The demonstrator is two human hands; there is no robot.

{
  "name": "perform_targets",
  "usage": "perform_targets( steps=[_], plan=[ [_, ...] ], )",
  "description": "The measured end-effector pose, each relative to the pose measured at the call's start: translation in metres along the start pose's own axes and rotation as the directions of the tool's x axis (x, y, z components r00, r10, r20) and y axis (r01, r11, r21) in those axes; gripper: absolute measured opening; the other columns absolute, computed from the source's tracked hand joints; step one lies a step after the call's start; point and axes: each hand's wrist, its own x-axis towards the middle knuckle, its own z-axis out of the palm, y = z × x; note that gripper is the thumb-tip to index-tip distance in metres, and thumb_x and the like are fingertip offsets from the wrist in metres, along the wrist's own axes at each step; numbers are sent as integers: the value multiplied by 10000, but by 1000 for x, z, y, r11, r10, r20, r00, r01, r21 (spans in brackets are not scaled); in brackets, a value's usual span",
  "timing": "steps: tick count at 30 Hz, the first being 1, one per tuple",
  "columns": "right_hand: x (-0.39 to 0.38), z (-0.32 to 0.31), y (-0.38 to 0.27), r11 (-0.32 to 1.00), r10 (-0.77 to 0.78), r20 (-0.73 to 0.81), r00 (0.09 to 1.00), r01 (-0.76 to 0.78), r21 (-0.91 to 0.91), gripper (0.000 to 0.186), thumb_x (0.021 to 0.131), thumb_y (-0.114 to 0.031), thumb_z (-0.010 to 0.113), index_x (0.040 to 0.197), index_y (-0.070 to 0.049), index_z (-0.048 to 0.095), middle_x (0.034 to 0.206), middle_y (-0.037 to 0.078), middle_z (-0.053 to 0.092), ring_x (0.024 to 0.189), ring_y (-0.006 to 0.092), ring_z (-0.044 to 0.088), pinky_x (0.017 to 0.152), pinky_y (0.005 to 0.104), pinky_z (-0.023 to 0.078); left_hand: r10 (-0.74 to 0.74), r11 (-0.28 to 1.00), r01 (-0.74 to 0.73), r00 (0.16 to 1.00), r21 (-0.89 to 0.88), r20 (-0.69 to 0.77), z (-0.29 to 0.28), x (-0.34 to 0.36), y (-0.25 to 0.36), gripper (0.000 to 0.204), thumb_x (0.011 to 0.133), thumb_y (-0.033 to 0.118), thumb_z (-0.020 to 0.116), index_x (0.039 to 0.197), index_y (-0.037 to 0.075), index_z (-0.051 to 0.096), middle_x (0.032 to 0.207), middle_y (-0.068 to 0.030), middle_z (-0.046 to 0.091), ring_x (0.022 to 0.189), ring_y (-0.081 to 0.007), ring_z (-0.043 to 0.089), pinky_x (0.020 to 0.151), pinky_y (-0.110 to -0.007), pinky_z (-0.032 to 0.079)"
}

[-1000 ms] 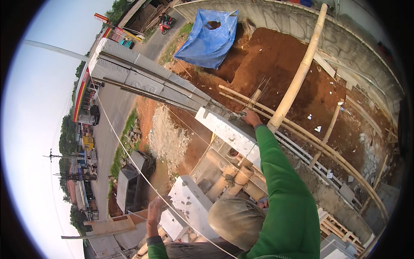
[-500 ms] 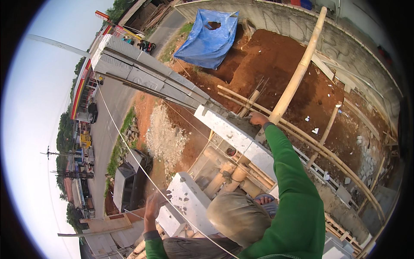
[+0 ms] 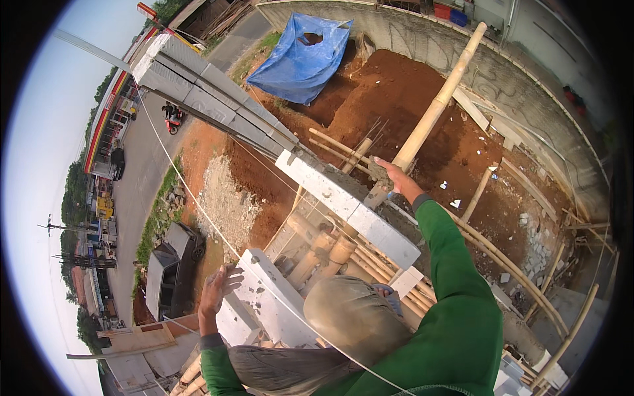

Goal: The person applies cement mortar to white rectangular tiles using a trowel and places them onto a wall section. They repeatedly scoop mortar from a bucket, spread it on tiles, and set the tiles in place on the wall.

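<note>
My right hand (image 3: 399, 178) is stretched out beside a narrow grey column top, curled on a lump of wet grey mortar (image 3: 378, 173). It is just above a row of white blocks (image 3: 330, 191) with mortar along the far side. My left hand (image 3: 216, 289) is open, fingers apart, above a white block (image 3: 271, 284) spattered with grey bits, near a taut white string. My bent knee (image 3: 350, 310) in dusty trousers is between my arms, with part of a sandalled foot behind it.
A thick bamboo pole (image 3: 442, 99) rises beside the blocks. Bamboo scaffolding (image 3: 310, 257) lies below. Grey blocks (image 3: 211, 99) extend outward. Below are red soil, a blue tarp (image 3: 297, 59), a boundary wall (image 3: 416, 39), a parked van (image 3: 172, 270) and a motorbike (image 3: 173, 122) on the road.
My right hand has lifted off the joint with grey mortar at its fingers. My left hand has shifted left and up, fingers spreading. The view has shifted, and a motorbike passes on the road.
</note>
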Motion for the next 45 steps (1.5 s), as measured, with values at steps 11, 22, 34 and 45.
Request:
perform_targets(
  steps=[11,22,34,45],
  plan=[
    [-87,-6,-98,941,-277,-166,947,302,154,549,1004,-635,583,1203,-140,715,921,40,723,748,179,654,600,363,502,23,1000,-22,993,12,-112,-4,-11,6,703,1064,532,544,1442,-61,524,1347,-219,648,1156,-340,677,988,-475,543],
    [-298,-22,-247,656,-687,-262,678,734,178,443,1086,-425,441,1213,-50,643,927,118,702,611,186,558,522,355,455,73,991,-85,990,-98,-121,-4,-24,-20,601,1089,456,544,1425,-42,550,1227,-139,689,1017,-223,697,817,-313,515],
    [-298,-78,-91,804,-326,-15,945,285,522,549,1081,-434,417,1526,-121,496,1379,218,635,769,217,676,525,305,528,251,967,-239,947,84,-199,17,-25,10,521,1086,361,588,1347,-88,615,1233,-188,721,1126,-268,710,978,-396,563],
    [-302,-27,-69,928,-234,-185,955,276,252,408,1036,-437,608,1265,-108,681,1032,91,751,628,148,631,431,259,429,355,918,-300,913,260,-202,27,-17,5,458,864,8,774,1302,-45,652,1045,-71,695,959,-140,657,897,-292,540]
  ],
)
